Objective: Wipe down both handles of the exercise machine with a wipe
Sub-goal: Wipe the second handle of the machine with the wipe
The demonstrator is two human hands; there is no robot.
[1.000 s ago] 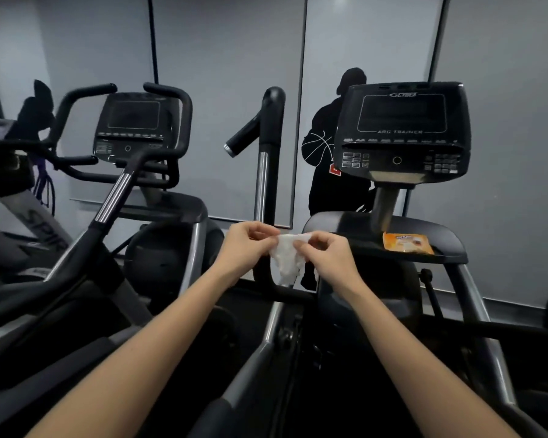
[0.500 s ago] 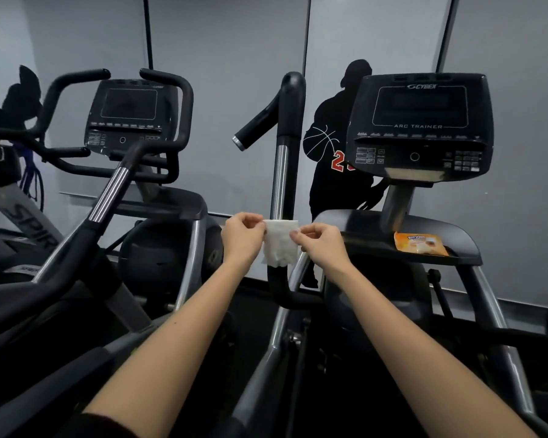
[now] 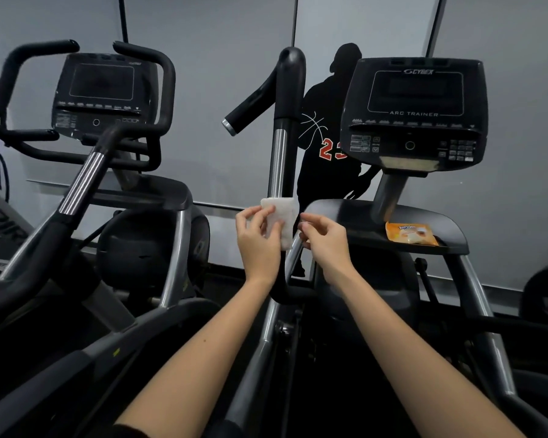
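Note:
A white folded wipe lies against the fingers of my left hand, held by the thumb, right in front of the lower part of the machine's left handle. That handle is a black upright bar with a side grip and a chrome section below. My right hand sits just right of the wipe, fingers curled and slightly apart; its fingertips are at the wipe's right edge and I cannot tell whether they touch it. The machine's right handle is out of view.
The console stands at the right above a black tray carrying an orange wipes packet. A second machine with curved black bars fills the left. A grey wall with a dark figure decal is behind.
The wipe was stretched between both hands; now it is folded flat in my left hand and my right hand has eased off its edge. The view has moved closer to the handle.

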